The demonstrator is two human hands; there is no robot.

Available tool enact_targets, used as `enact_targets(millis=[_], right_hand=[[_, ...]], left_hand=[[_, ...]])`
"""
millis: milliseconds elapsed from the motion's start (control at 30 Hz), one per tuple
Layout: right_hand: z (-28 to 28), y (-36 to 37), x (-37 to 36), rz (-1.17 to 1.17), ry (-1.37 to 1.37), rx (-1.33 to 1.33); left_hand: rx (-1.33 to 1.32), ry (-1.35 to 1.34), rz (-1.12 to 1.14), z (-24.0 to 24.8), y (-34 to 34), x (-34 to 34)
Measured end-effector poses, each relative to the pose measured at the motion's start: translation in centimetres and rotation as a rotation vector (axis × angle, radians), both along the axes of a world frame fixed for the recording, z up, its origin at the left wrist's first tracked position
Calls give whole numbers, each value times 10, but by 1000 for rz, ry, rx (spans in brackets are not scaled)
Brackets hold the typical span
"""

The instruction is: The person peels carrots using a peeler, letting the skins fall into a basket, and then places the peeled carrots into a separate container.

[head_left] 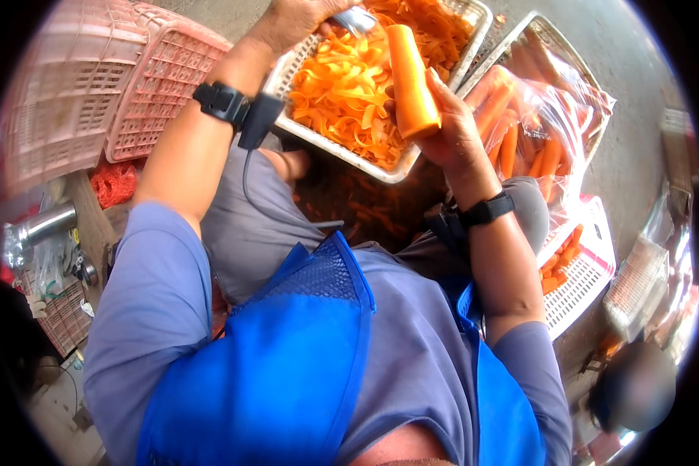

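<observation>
My right hand (452, 132) is wrapped round a thick peeled carrot (412, 81), its blunt cut end toward me. In my left hand (293, 22), at the top edge of the view, is a silvery peeler (355, 20), close to the carrot's far end; its blade is blurred. Beneath both hands stands a white plastic basket (330, 140) heaped with curling orange carrot peelings (342, 81).
Right of the basket, a clear plastic bag (555, 116) of whole carrots sits in another crate. Below it, a white crate (579, 291) holds several carrots. Pink crates (163, 85) are stacked at the left. Orange scraps lie on the floor between my legs.
</observation>
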State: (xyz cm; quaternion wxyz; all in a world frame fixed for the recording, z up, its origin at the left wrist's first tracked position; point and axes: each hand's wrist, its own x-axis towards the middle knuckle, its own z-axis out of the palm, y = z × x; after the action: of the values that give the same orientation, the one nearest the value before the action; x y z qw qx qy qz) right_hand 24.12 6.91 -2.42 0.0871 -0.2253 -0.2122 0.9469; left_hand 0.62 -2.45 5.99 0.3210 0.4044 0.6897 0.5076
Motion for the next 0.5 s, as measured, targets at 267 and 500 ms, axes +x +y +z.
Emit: enact_targets(millis=[267,500], right_hand=[[1,-2,4,87,107,-72],[5,-12,8,217,131,-108]], left_hand=[[-36,3,-515,-2,0,77],[-83,0,-93,-30,6,-37]])
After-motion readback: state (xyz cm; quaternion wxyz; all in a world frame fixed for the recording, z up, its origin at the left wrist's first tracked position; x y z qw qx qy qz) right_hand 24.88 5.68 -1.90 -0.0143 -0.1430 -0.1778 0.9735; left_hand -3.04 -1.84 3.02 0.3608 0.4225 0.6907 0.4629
